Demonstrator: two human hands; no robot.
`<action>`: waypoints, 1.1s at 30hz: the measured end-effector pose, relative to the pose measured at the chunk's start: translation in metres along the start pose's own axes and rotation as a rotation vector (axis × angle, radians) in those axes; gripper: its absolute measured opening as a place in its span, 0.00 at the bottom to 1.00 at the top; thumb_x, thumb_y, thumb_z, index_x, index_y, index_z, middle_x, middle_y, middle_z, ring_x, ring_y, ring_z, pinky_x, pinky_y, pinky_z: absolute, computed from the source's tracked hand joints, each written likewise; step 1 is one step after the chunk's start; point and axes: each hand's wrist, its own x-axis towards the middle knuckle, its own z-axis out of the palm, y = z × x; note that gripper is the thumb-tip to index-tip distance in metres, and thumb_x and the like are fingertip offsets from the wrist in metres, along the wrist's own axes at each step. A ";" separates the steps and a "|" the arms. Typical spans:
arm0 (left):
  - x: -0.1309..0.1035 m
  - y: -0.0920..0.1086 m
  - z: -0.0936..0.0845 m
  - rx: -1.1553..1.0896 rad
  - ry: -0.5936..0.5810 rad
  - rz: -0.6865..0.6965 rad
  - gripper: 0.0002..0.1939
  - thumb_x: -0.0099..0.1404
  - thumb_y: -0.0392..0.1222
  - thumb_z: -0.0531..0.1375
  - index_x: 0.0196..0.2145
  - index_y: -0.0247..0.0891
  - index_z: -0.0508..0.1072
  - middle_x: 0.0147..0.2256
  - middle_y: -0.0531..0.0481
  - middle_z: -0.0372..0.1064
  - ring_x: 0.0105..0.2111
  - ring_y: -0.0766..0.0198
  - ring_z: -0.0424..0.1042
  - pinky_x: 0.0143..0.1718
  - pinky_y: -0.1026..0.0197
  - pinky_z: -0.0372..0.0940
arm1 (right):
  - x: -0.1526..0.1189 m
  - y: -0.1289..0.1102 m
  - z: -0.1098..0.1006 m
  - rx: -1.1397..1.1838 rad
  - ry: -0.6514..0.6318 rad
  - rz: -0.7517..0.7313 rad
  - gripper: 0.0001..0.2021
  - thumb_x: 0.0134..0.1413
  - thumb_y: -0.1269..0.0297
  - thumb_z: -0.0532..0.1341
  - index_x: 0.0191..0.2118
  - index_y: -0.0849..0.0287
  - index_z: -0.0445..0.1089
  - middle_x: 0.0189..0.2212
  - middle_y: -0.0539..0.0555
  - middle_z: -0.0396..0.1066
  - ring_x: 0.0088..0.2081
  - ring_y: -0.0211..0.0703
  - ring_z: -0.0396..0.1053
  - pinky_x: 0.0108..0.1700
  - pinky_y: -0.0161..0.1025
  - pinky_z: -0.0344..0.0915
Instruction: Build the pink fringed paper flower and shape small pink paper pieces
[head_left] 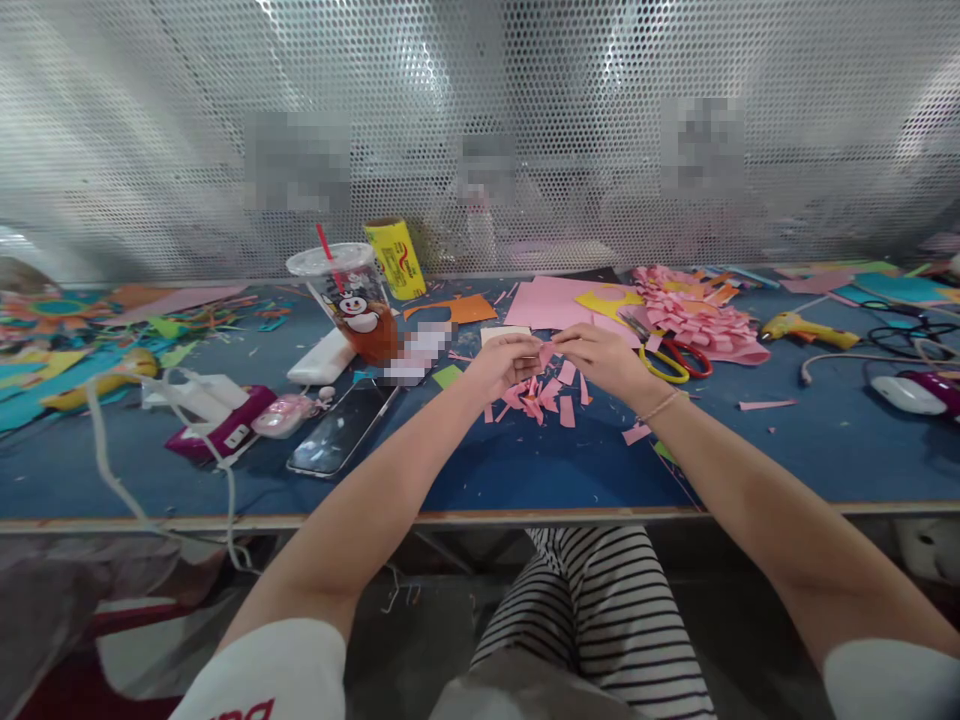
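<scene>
Between my two hands is a small pink paper strip [547,354], pinched at both sides above the table. My left hand [510,362] has its fingers closed on the strip's left side. My right hand [596,355] grips the right side with its fingertips. Under them lies a loose pile of pink paper scraps [534,400]. Just right of my right hand rest scissors [673,364] with yellow and red handles. Behind them sits a fringed pink paper piece [694,312], and a pink paper sheet [551,303] lies behind my hands.
To the left stand a plastic cup [356,305] with a red straw, a yellow tube [397,260], a phone [345,428] and a purple power strip [225,425] with cables. A yellow glue gun [806,328] lies right. A perforated metal panel [570,130] rises behind the table.
</scene>
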 end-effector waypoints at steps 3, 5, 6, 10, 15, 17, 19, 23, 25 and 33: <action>0.001 0.000 0.000 -0.023 -0.003 -0.025 0.05 0.47 0.31 0.63 0.25 0.33 0.70 0.21 0.51 0.68 0.22 0.71 0.69 0.33 0.63 0.67 | -0.002 0.001 0.000 -0.066 -0.060 -0.025 0.13 0.56 0.70 0.51 0.40 0.53 0.71 0.40 0.53 0.69 0.43 0.42 0.66 0.46 0.41 0.65; 0.000 0.000 0.000 -0.038 -0.004 -0.033 0.05 0.47 0.30 0.62 0.25 0.32 0.70 0.21 0.51 0.69 0.23 0.71 0.69 0.33 0.63 0.67 | -0.003 0.001 -0.001 -0.121 -0.113 -0.042 0.14 0.56 0.71 0.50 0.41 0.54 0.71 0.41 0.55 0.69 0.45 0.43 0.65 0.46 0.42 0.65; 0.000 0.000 0.000 -0.043 -0.002 -0.032 0.05 0.47 0.30 0.62 0.25 0.32 0.71 0.21 0.50 0.69 0.23 0.71 0.69 0.33 0.63 0.67 | -0.003 0.002 -0.001 -0.149 -0.138 -0.050 0.14 0.56 0.71 0.50 0.43 0.55 0.70 0.43 0.55 0.68 0.45 0.44 0.65 0.47 0.42 0.65; -0.001 0.000 0.002 -0.044 0.006 -0.021 0.04 0.48 0.31 0.62 0.25 0.31 0.71 0.22 0.49 0.69 0.23 0.70 0.69 0.33 0.63 0.67 | -0.005 0.001 -0.004 -0.232 -0.212 -0.096 0.17 0.56 0.74 0.48 0.47 0.57 0.67 0.46 0.58 0.66 0.49 0.46 0.63 0.47 0.43 0.64; -0.001 -0.001 0.003 -0.012 0.031 -0.014 0.05 0.47 0.32 0.63 0.25 0.31 0.70 0.20 0.50 0.68 0.22 0.71 0.68 0.31 0.64 0.67 | -0.005 -0.001 -0.005 -0.228 -0.235 -0.114 0.16 0.57 0.73 0.47 0.46 0.56 0.67 0.48 0.58 0.65 0.50 0.46 0.61 0.48 0.44 0.64; 0.000 -0.002 0.003 0.010 0.038 -0.002 0.05 0.47 0.32 0.63 0.25 0.31 0.70 0.21 0.50 0.68 0.22 0.71 0.68 0.31 0.64 0.67 | -0.004 -0.001 -0.001 -0.140 -0.171 -0.065 0.14 0.57 0.72 0.48 0.43 0.56 0.68 0.46 0.57 0.65 0.49 0.46 0.62 0.49 0.45 0.63; 0.000 -0.002 0.002 0.027 0.044 0.042 0.06 0.46 0.33 0.64 0.25 0.31 0.70 0.21 0.51 0.67 0.22 0.71 0.68 0.32 0.63 0.67 | -0.002 -0.001 0.003 0.025 -0.029 0.059 0.12 0.55 0.71 0.50 0.42 0.56 0.67 0.45 0.57 0.65 0.48 0.44 0.64 0.47 0.44 0.65; 0.000 -0.001 0.003 0.090 0.054 0.190 0.10 0.45 0.38 0.66 0.25 0.32 0.71 0.22 0.53 0.67 0.24 0.71 0.68 0.36 0.61 0.67 | 0.004 0.003 0.012 0.515 0.199 0.430 0.12 0.51 0.63 0.56 0.43 0.57 0.63 0.43 0.56 0.65 0.40 0.42 0.68 0.37 0.40 0.69; -0.001 -0.002 0.003 0.124 0.058 0.243 0.11 0.45 0.41 0.66 0.25 0.32 0.71 0.23 0.53 0.67 0.24 0.71 0.67 0.36 0.61 0.66 | 0.005 0.003 0.014 0.680 0.156 0.547 0.11 0.50 0.58 0.57 0.37 0.58 0.64 0.35 0.54 0.68 0.36 0.40 0.69 0.35 0.39 0.69; -0.004 -0.005 0.006 0.232 0.016 0.296 0.10 0.47 0.41 0.64 0.27 0.33 0.71 0.24 0.53 0.67 0.25 0.71 0.68 0.34 0.62 0.66 | 0.010 -0.007 0.011 0.576 0.073 0.577 0.10 0.48 0.57 0.59 0.26 0.59 0.65 0.20 0.50 0.66 0.23 0.37 0.65 0.27 0.37 0.63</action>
